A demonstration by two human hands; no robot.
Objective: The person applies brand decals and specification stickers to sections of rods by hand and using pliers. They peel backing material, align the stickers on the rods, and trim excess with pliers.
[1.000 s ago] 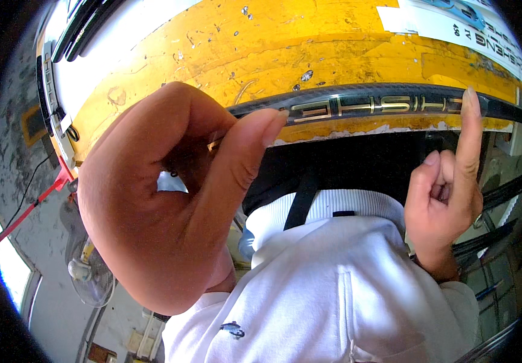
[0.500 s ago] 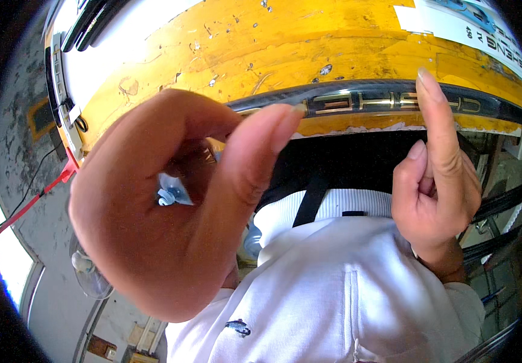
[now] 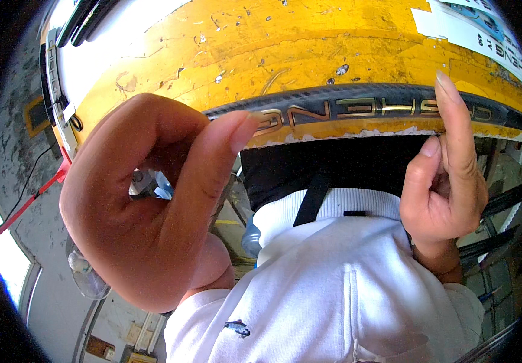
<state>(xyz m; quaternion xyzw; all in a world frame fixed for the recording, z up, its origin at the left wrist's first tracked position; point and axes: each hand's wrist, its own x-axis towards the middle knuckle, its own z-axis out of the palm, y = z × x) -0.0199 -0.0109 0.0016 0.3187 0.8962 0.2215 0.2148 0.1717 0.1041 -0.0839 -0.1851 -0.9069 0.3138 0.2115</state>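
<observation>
A dark, glossy tube with a woven carbon look and raised gold lettering [image 3: 357, 109] lies along the near edge of the yellow tabletop. Large in the foreground, my left hand [image 3: 146, 206] is curled into a loop. Its thumb tip lies over the left end of the lettering, while the fingertips are hidden behind the thumb, so any grip there cannot be seen. Below the tube's right part is my right hand [image 3: 445, 181]. Its index finger stretches up across the lettering with the thumb bent beside it and the other fingers folded.
The worn yellow tabletop [image 3: 309, 42] shows scratches and chips. Printed white sheets [image 3: 433, 24] lie at the far right. Black tubes [image 3: 88, 21] rest at the far left, near a red strap [image 3: 31, 202]. Dark tubes [image 3: 502, 202] stand off the right side.
My left hand has moved left along the tube, uncovering more gold letters. The right hand keeps its pose, slightly farther right in view. The whole view has shifted a little.
</observation>
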